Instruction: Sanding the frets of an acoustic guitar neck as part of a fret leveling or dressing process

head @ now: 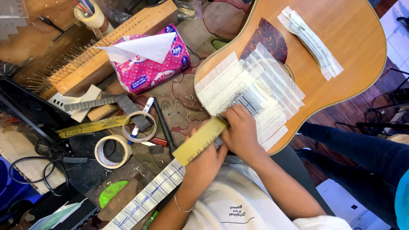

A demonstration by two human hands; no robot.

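Head view: acoustic guitar (pixel 341 55) is laid across the lap, soundhole end and neck (pixel 149 196) covered in strips of pale masking tape (pixel 251 85). A yellow sanding block (pixel 200 140) is gripped by the left hand (pixel 204 164) and pressed on the fretboard near the body joint. The block's far end is clasped by the right hand (pixel 243 130). Tape rolls (pixel 111 151) and a pink tissue pack (pixel 151 57) are seen on the bench, well apart.
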